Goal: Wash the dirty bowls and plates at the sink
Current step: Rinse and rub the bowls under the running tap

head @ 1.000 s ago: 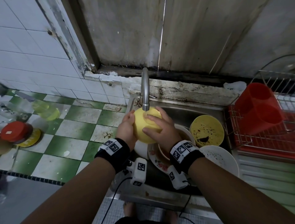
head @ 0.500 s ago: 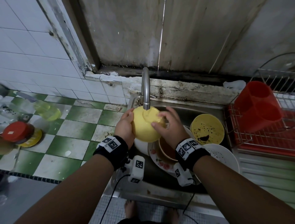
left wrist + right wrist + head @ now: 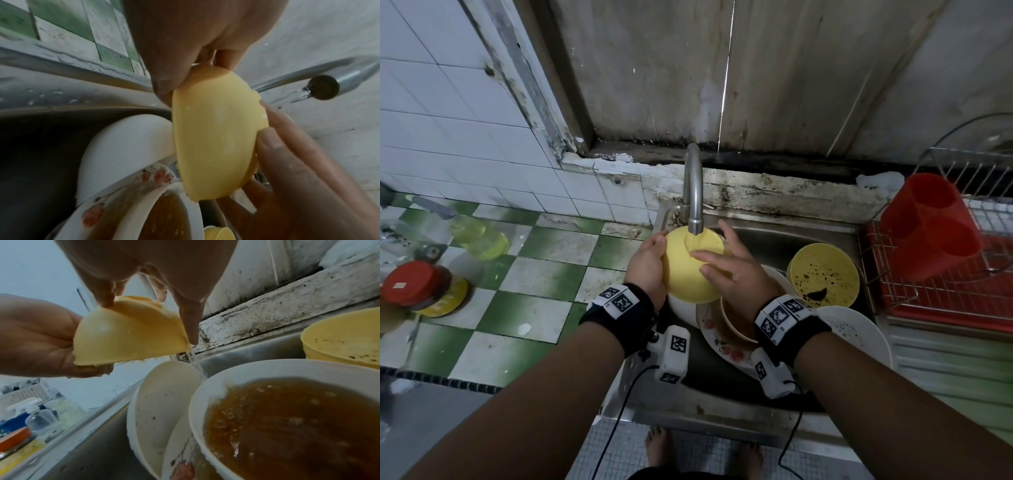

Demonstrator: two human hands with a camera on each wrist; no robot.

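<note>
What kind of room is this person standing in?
Most likely a small home kitchen. There is a steel sink with a running tap, dirty bowls and plates piled in it, a wire dish rack beside it, and a green-and-white tiled counter.

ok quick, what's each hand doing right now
Left hand: grips the yellow bowl by its rim.
Right hand: open, fingers spread flat against the bowl under the tap.

Right hand (image 3: 732, 270) has slid off the top of the yellow bowl (image 3: 693, 270) round to its 3 o'clock side, fingers spread now. The bowl has tipped so tap water hits its base.
</note>
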